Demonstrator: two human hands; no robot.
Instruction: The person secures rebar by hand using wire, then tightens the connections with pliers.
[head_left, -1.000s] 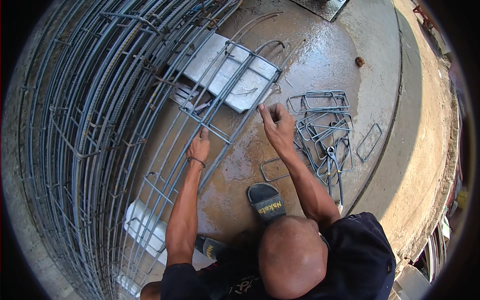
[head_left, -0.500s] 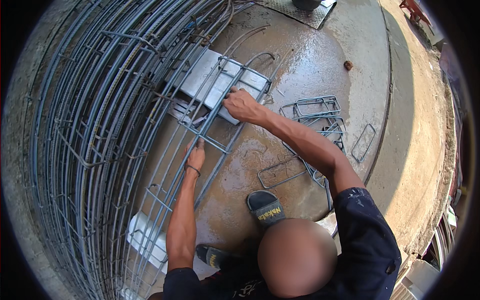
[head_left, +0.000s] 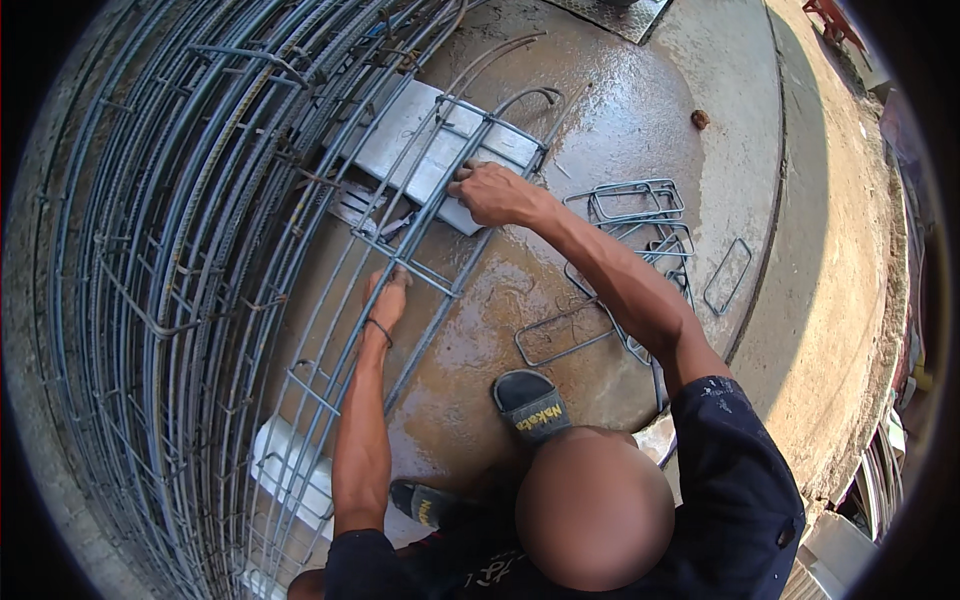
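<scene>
A long cage of grey steel rebar (head_left: pixel 425 335) lies in front of me, its bars joined by rectangular stirrups. My right hand (head_left: pixel 490 195) is closed around one of its bars, close to the cage's far end. Lower down, my left hand (head_left: pixel 388 298) is curled around a bar just below a cross stirrup (head_left: pixel 407 263); some of its fingers are hidden behind the steel. Under the far end of the cage sits a pale, flat-sided block (head_left: pixel 410 135). Another pale block (head_left: pixel 295 470) supports the near part.
Many more rebar cages (head_left: pixel 190 260) are stacked at the left. Loose stirrups (head_left: pixel 635 215) lie in a pile on the wet concrete at right, with a single stirrup (head_left: pixel 727 277) farther right. A brown lump (head_left: pixel 700 120) rests beyond. My sandals (head_left: pixel 530 400) are close by.
My left hand has slid slightly up the bar, and its thumb is more bent. My right hand keeps its hold with a small shift of the wrist. The whole view has moved a little.
</scene>
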